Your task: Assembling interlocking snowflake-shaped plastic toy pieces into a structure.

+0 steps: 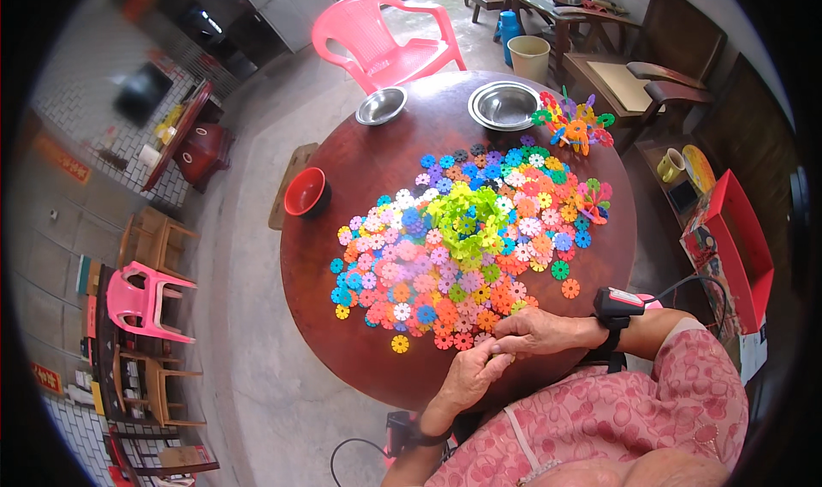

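My left hand [468, 377] and my right hand [541, 331] meet at the near edge of the round table, fingers closed and touching. Whatever they pinch between them is hidden by the fingers. Just beyond them spreads a wide heap of colourful plastic snowflake discs [401, 292], notched round the rim. On top of the heap sits a lime-green ball-like cluster [467, 219] built of interlocked discs. Toward the right edge stand a multicoloured built piece [579, 125] and a smaller pink and green one [593, 200].
The dark red table [360, 161] also bears a red bowl [306, 192], a steel bowl [381, 106] and stacked steel bowls [503, 107]. Beyond it are a pink plastic chair [385, 41] and a bin [529, 57]. A red box [738, 247] stands at right; cables run from both wrist straps.
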A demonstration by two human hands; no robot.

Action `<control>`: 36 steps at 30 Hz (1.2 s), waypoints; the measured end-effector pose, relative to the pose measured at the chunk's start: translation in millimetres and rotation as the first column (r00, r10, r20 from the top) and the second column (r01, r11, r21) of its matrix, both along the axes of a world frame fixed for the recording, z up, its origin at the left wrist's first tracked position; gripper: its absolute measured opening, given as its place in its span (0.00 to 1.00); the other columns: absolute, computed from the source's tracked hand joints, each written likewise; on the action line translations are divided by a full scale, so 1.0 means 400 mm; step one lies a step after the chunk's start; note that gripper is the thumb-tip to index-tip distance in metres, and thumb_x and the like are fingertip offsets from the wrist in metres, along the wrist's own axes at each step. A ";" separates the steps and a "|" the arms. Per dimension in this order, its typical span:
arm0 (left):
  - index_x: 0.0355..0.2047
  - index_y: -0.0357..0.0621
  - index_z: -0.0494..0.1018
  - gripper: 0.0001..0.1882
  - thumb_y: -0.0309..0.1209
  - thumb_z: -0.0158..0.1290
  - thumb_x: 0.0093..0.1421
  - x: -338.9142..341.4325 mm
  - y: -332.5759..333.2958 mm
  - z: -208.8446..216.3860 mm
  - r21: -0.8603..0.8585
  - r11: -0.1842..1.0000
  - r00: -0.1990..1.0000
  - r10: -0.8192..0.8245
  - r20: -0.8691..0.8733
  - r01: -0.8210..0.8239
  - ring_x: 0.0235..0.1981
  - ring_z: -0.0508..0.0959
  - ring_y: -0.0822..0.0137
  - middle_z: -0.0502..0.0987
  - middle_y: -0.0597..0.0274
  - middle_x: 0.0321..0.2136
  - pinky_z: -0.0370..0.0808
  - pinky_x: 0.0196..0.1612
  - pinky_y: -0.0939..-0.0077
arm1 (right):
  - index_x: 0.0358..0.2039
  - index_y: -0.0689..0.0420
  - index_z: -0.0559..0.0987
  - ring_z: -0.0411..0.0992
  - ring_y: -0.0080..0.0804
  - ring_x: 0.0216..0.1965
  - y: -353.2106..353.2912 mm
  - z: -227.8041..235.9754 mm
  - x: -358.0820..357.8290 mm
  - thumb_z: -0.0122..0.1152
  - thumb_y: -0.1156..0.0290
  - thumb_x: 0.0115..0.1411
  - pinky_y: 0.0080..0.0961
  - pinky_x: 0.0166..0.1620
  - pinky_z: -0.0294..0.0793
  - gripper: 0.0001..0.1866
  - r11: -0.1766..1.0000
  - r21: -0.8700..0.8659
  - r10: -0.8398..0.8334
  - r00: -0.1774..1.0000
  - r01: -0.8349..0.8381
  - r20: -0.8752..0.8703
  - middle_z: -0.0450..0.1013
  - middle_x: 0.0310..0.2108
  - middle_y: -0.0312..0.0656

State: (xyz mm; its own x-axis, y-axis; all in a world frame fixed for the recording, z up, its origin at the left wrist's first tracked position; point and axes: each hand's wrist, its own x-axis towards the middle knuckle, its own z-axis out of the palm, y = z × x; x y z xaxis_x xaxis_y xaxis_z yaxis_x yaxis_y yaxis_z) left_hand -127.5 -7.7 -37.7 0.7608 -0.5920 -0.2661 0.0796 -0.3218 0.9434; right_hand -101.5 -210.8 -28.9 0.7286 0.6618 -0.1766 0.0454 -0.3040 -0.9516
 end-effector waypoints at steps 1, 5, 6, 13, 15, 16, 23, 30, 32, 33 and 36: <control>0.38 0.39 0.71 0.10 0.34 0.48 0.64 0.001 -0.001 0.006 -0.024 0.999 0.998 -0.023 -0.052 0.022 0.23 0.69 0.80 0.70 0.70 0.21 0.67 0.28 0.84 | 0.32 0.61 0.76 0.74 0.26 0.26 -0.002 0.007 0.005 0.51 0.60 0.63 0.25 0.30 0.73 0.16 0.997 -0.035 0.063 0.989 -0.068 -0.133 0.74 0.23 0.40; 0.34 0.39 0.70 0.11 0.34 0.45 0.65 0.002 -0.001 0.009 -0.062 0.998 0.999 -0.021 -0.050 0.018 0.21 0.66 0.80 0.68 0.71 0.20 0.64 0.24 0.82 | 0.32 0.59 0.76 0.73 0.20 0.26 -0.009 -0.005 -0.003 0.50 0.57 0.64 0.20 0.29 0.73 0.17 0.994 0.107 0.058 0.950 -0.026 -0.306 0.73 0.24 0.36; 0.34 0.39 0.70 0.11 0.34 0.45 0.65 0.004 -0.001 0.011 -0.062 0.998 0.999 -0.024 -0.048 0.021 0.21 0.66 0.80 0.68 0.71 0.20 0.64 0.24 0.82 | 0.33 0.58 0.76 0.72 0.20 0.25 -0.009 -0.009 -0.007 0.50 0.57 0.64 0.18 0.30 0.74 0.16 0.989 0.144 0.060 0.930 -0.008 -0.363 0.73 0.24 0.34; 0.32 0.41 0.70 0.11 0.35 0.44 0.63 0.007 0.014 -0.004 -0.376 0.920 0.975 0.023 -0.221 -0.107 0.22 0.64 0.80 0.67 0.70 0.21 0.59 0.25 0.85 | 0.29 0.56 0.73 0.68 0.18 0.21 -0.001 -0.008 -0.016 0.49 0.57 0.66 0.16 0.26 0.69 0.17 0.924 0.328 0.014 0.839 0.197 -0.543 0.69 0.20 0.31; 0.31 0.41 0.69 0.10 0.35 0.44 0.63 0.008 0.013 -0.007 -0.415 0.894 0.973 0.082 -0.214 -0.167 0.22 0.63 0.80 0.67 0.70 0.21 0.58 0.25 0.86 | 0.28 0.56 0.72 0.67 0.17 0.20 -0.013 0.002 0.015 0.49 0.57 0.66 0.17 0.25 0.67 0.17 0.947 0.274 -0.058 0.926 0.170 -0.374 0.67 0.19 0.31; 0.32 0.41 0.69 0.09 0.33 0.45 0.62 0.010 0.013 -0.016 -0.369 0.907 0.968 0.127 -0.218 -0.203 0.23 0.63 0.80 0.67 0.71 0.22 0.59 0.26 0.85 | 0.27 0.57 0.72 0.66 0.17 0.19 -0.017 0.006 0.028 0.49 0.58 0.67 0.17 0.23 0.65 0.17 0.964 0.214 -0.115 0.975 0.155 -0.187 0.66 0.17 0.31; 0.49 0.43 0.62 0.20 0.19 0.52 0.56 0.009 -0.011 0.006 -0.226 0.966 0.991 0.130 0.013 -0.123 0.25 0.62 0.82 0.63 0.73 0.24 0.60 0.28 0.87 | 0.31 0.59 0.71 0.67 0.24 0.20 -0.044 -0.057 0.070 0.56 0.68 0.62 0.24 0.24 0.67 0.08 0.898 0.160 -0.418 0.908 0.411 0.016 0.68 0.18 0.36; 0.57 0.40 0.57 0.28 0.25 0.52 0.57 0.006 -0.006 -0.028 -0.108 0.985 0.987 0.146 0.067 -0.138 0.30 0.71 0.71 0.71 0.63 0.29 0.69 0.36 0.76 | 0.35 0.57 0.72 0.73 0.44 0.31 -0.020 -0.007 0.032 0.62 0.65 0.56 0.36 0.33 0.73 0.12 0.937 -0.021 -0.263 0.743 0.349 0.615 0.71 0.29 0.46; 0.59 0.40 0.56 0.30 0.25 0.53 0.57 0.003 -0.012 -0.031 -0.101 0.988 0.990 0.126 0.066 -0.119 0.34 0.76 0.66 0.75 0.58 0.33 0.71 0.39 0.73 | 0.38 0.55 0.72 0.73 0.45 0.32 0.000 0.019 -0.006 0.62 0.61 0.56 0.36 0.34 0.73 0.15 0.982 -0.064 -0.081 0.706 0.177 0.704 0.70 0.30 0.45; 0.60 0.39 0.54 0.31 0.26 0.53 0.58 -0.002 -0.022 -0.024 -0.075 0.994 0.986 0.087 0.140 -0.077 0.39 0.75 0.66 0.74 0.56 0.39 0.71 0.43 0.73 | 0.36 0.55 0.72 0.73 0.44 0.32 0.012 0.014 -0.023 0.60 0.59 0.57 0.36 0.34 0.73 0.14 0.991 -0.034 -0.076 0.748 0.130 0.659 0.70 0.30 0.45; 0.62 0.39 0.52 0.35 0.29 0.55 0.59 -0.003 -0.029 -0.022 -0.061 0.998 0.979 0.033 0.202 -0.021 0.48 0.73 0.64 0.72 0.52 0.47 0.70 0.49 0.71 | 0.35 0.55 0.73 0.73 0.44 0.32 0.013 -0.003 -0.028 0.58 0.60 0.59 0.37 0.34 0.73 0.12 0.997 -0.044 -0.024 0.769 0.068 0.639 0.70 0.31 0.44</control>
